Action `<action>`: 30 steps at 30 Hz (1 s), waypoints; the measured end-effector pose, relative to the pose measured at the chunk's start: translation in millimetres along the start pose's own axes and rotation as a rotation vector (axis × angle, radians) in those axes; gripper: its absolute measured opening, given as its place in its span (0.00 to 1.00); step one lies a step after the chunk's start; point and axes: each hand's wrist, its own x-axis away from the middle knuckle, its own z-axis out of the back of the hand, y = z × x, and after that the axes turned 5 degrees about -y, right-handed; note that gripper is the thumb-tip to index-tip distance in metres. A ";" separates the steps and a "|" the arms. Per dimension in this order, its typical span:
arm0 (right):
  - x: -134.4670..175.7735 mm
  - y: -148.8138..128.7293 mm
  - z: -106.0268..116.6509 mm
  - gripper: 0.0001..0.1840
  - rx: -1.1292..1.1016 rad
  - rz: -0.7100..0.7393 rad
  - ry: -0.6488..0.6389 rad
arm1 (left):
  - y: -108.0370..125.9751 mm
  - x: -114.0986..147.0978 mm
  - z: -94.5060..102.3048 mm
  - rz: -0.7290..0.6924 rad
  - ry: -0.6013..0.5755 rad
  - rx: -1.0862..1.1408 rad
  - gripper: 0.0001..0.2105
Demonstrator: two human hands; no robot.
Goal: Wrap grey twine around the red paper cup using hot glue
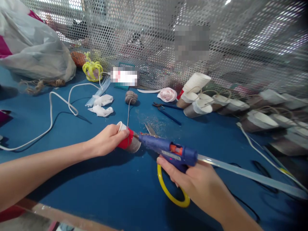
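Observation:
My left hand (109, 139) grips a red paper cup (124, 142) tipped on its side, its lower end wrapped in grey-brown yarn. A strand runs from the cup to a ball of yarn (131, 97) farther back. In my right hand (190, 178) is a blue hot glue gun (166, 148) with a long clear glue stick out of its rear. Its nozzle is at the yarn-wrapped part of the cup; whether it touches I cannot tell. Beneath the gun lie scissors with yellow handles (166, 189), partly hidden by it and my hand.
Blue-handled pliers (168, 115) and a pale pink fabric rose (167, 94) lie toward the back. Several yarn-wrapped cups (198, 107) stand on the right. A white cable (51, 106) loops across the left, near a large plastic bag (40, 41). Perforated metal mesh (154, 41) closes off the back.

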 end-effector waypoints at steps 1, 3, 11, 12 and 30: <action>1.9 4.4 -1.4 0.09 0.040 0.056 -0.005 | 0.2 -0.2 -0.1 0.000 0.004 -0.005 0.15; 5.3 12.7 -4.3 0.11 0.118 0.169 -0.011 | 0.9 -0.4 -0.2 -0.002 0.008 -0.010 0.15; 8.8 14.1 -7.8 0.13 0.042 0.165 0.033 | 1.5 -0.1 -0.3 -0.010 0.053 0.059 0.15; 8.1 11.3 -7.3 0.13 0.011 0.166 0.037 | 1.1 -0.1 -0.4 -0.010 0.054 0.066 0.15; 2.8 -15.6 2.6 0.09 0.013 0.173 0.018 | 3.8 -1.6 0.2 0.010 0.019 0.061 0.16</action>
